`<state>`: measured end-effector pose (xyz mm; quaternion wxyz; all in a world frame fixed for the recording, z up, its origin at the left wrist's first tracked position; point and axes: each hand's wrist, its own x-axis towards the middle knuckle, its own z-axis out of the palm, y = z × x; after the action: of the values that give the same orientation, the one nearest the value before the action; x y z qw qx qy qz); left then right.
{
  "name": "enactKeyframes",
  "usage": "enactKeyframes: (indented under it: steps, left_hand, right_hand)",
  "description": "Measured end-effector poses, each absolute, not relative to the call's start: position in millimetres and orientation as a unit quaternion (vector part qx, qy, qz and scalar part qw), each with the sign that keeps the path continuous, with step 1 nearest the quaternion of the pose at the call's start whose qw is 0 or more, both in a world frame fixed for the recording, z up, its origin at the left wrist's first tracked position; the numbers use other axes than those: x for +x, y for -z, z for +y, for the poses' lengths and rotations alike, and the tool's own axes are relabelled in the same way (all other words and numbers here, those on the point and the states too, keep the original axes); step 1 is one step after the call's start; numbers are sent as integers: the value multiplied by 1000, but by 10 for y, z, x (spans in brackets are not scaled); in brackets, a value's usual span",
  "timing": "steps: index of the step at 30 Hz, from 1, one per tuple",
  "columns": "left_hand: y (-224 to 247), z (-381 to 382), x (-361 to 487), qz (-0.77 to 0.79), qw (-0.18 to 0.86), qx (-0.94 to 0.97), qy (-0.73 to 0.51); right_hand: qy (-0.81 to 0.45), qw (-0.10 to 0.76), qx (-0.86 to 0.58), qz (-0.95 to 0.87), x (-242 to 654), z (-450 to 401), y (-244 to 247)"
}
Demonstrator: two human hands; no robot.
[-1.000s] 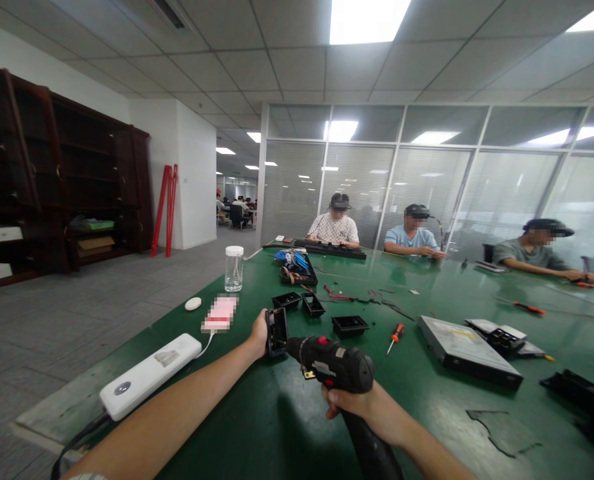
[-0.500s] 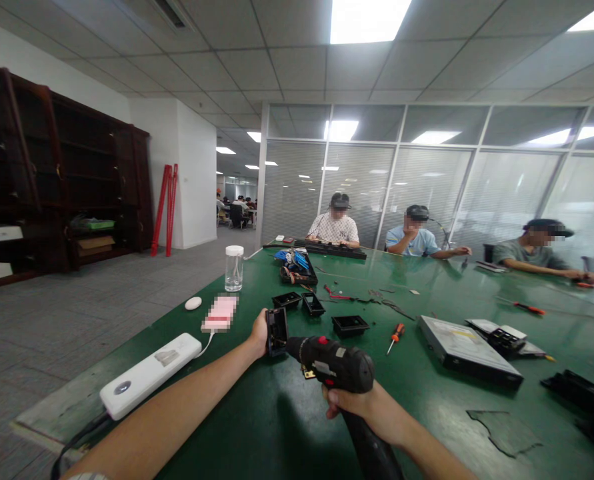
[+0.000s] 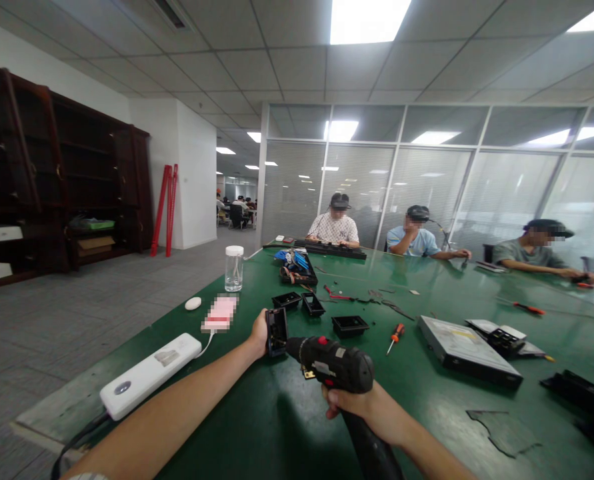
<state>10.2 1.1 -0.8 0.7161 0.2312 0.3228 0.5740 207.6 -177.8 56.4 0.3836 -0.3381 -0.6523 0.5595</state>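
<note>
My left hand [image 3: 259,335] grips a small black plastic housing [image 3: 276,331], held upright on edge just above the green table [image 3: 257,427]. My right hand [image 3: 369,408] is wrapped around the handle of a black cordless screwdriver [image 3: 334,365] with red buttons. Its nose points left and touches the housing's open side. Three similar black housings [image 3: 312,305] lie on the table just beyond, and a red-handled screwdriver [image 3: 394,337] rests to their right.
A white power strip [image 3: 149,375] lies at the near left edge, with a pink item [image 3: 220,313], a white mouse [image 3: 193,303] and a clear jar [image 3: 233,268] behind it. A grey optical drive [image 3: 469,350] sits right. Three people sit along the far side.
My hands and the tool have stayed put. The middle person at the far side has lifted a hand to their face and stretched the other arm out.
</note>
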Motion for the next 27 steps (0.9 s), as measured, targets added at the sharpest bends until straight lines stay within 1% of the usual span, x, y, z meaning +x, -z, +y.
enactKeyframes:
  steps: [8, 27]
  left_hand:
    - [1, -1, 102, 325, 714, 236, -573]
    - [14, 16, 97, 321, 717, 248, -567]
  right_hand:
    - [-554, 388, -337, -655, 2084, -1774, -547]
    - [-529, 368, -372, -668, 2130, -1742, -494]
